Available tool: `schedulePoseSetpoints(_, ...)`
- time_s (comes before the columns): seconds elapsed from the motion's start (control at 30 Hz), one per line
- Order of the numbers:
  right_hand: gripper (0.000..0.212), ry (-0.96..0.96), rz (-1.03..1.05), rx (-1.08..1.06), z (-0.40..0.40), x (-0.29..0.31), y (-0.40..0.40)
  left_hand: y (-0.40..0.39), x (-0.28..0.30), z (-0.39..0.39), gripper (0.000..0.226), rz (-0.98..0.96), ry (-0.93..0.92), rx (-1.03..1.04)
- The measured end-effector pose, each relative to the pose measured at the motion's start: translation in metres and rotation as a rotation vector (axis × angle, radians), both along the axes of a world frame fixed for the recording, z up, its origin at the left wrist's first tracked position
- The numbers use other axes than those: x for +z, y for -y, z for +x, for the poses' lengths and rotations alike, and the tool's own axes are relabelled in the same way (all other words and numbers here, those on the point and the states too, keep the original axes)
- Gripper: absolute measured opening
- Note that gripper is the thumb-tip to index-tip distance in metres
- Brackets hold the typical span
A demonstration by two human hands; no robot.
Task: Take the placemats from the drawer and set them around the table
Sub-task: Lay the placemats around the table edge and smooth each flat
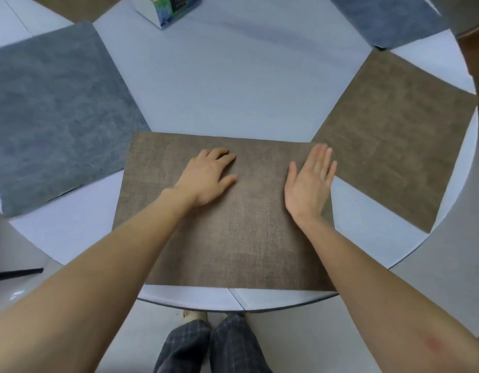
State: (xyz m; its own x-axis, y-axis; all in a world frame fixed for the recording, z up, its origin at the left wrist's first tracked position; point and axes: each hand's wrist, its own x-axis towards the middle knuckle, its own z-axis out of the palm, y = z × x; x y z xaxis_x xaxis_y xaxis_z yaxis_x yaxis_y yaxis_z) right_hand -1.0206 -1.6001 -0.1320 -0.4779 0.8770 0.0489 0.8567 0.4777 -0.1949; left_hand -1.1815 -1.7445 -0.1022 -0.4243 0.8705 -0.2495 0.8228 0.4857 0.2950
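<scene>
A brown woven placemat [233, 238] lies flat at the near edge of the round white table [233, 84]. My left hand [208, 176] rests palm down on the mat's far middle, fingers slightly spread. Over the mat's far right corner, my right hand [311, 181] is turned palm up with fingers apart, holding nothing. A grey placemat [55, 117] lies to the left and a second brown placemat [394, 152] to the right. Farther back sit a blue-grey placemat [388, 20] at the right and part of another brown placemat [77, 6] at the left.
A tissue box [168, 9] stands at the table's far middle. A wooden chair [475, 57] shows at the right edge. My legs in checked trousers [211, 345] are below the table rim, on a grey floor.
</scene>
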Motion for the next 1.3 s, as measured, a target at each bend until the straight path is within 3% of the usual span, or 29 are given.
schedulePoseSetpoints(0.13, 0.058, -0.102, -0.093, 0.340, -0.053, 0.007, 0.070, 0.015, -0.009, -0.034, 0.056, 0.061, 0.032, 0.007)
schedulePoseSetpoints(0.2, 0.057, -0.090, -0.176, 0.311, -0.076, 0.000, 0.095, 0.022, -0.017, -0.043, 0.057, 0.021, 0.031, -0.028)
schedulePoseSetpoints(0.3, 0.059, 0.039, -0.092, 0.276, -0.086, -0.014, 0.109, 0.037, -0.029, -0.058, 0.062, 0.021, -0.090, -0.072)
schedulePoseSetpoints(0.4, 0.061, 0.092, -0.053, 0.261, -0.085, -0.016, 0.110, 0.054, -0.032, -0.082, 0.067, -0.024, -0.163, 0.060)
schedulePoseSetpoints(0.67, 0.062, 0.135, -0.041, 0.245, -0.088, -0.015, 0.115, 0.090, -0.031, -0.130, 0.077, -0.137, -0.145, 0.372)
schedulePoseSetpoints(0.77, 0.061, 0.134, -0.035, 0.237, -0.090, -0.016, 0.117, 0.103, -0.026, -0.102, 0.075, -0.094, -0.225, 0.369)
schedulePoseSetpoints(0.87, 0.060, 0.127, -0.042, 0.191, -0.090, -0.015, 0.120, 0.118, -0.032, -0.029, 0.070, 0.028, -0.176, 0.197)
schedulePoseSetpoints(0.97, 0.058, 0.099, -0.038, 0.177, -0.087, -0.013, 0.123, 0.142, -0.044, 0.017, 0.065, 0.022, -0.157, 0.211)
schedulePoseSetpoints(1.13, 0.058, 0.055, -0.062, 0.199, -0.084, -0.014, 0.120, 0.186, -0.048, 0.021, 0.061, 0.048, -0.200, 0.213)
schedulePoseSetpoints(1.3, 0.059, 0.031, -0.250, 0.335, -0.074, -0.006, 0.103, 0.179, -0.038, 0.022, 0.061, -0.011, -0.251, 0.266)
